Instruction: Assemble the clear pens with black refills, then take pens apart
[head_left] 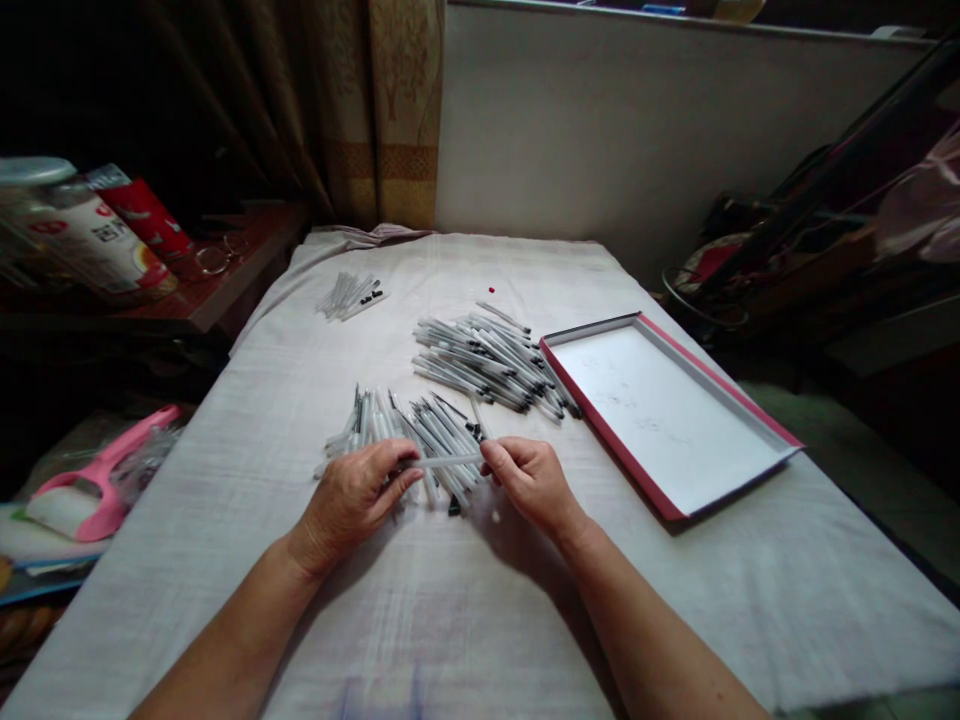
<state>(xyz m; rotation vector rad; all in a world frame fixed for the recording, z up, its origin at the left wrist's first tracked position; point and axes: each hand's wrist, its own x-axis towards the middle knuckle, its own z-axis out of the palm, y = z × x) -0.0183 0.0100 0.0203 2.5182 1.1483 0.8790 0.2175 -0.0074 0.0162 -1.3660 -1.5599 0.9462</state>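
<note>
Between my two hands a translucent whitish pen barrel (pixel 450 461) lies nearly level. My left hand (pixel 360 490) is closed in a pinch on its left end. At its right end, my right hand (pixel 531 482) is closed with thumb and fingertips; whether a small part is also in those fingers is hidden. Just beyond and under the hands spreads a loose pile of pen parts (pixel 375 415), pale barrels and thin dark refills, with a few black pieces (pixel 454 506) near it. Farther back lies a heap of pens (pixel 480 355) with black ends.
A shallow white box lid (pixel 652 410) with pink-red sides sits at the right. A small bunch of clear caps (pixel 346 292) lies back left, and a tiny red piece (pixel 492 290) near the back. Left of the cloth-covered table (pixel 187 590) are a jar (pixel 90 230) and a pink-handled tool (pixel 112 480).
</note>
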